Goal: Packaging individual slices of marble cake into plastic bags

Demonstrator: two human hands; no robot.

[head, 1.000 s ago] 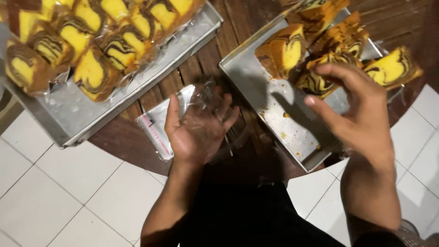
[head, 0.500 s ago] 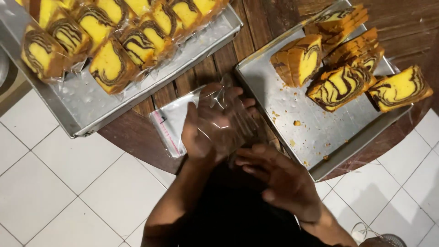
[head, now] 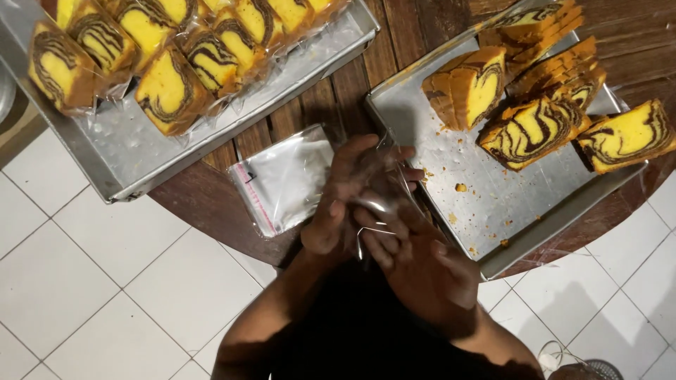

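1. The left hand (head: 352, 193) and right hand (head: 415, 271) meet over the near edge of the round wooden table (head: 338, 91). Between them is a clear plastic bag (head: 384, 211). The left fingers are loosely spread under the film. The right fingertips press against it, apparently rubbing its mouth apart, though the glare hides the exact grip.
2. The film is thin and slippery, so it could slide out and drop past the table edge to the tiled floor (head: 105, 267), which lies directly below the hands.
3. The stack of empty bags (head: 285, 179) overhangs that same near edge. A brush from the left wrist could sweep it off.
4. The right tray (head: 493, 232) also juts past the rim, with unwrapped marble cake slices (head: 535, 123) at its far end. A knock from the right forearm could tip it.
5. The left tray (head: 113, 151) of wrapped slices (head: 169, 91) overhangs the left edge, well apart from the hands.
6. Open room is scarce: only a narrow strip of bare wood between the trays.
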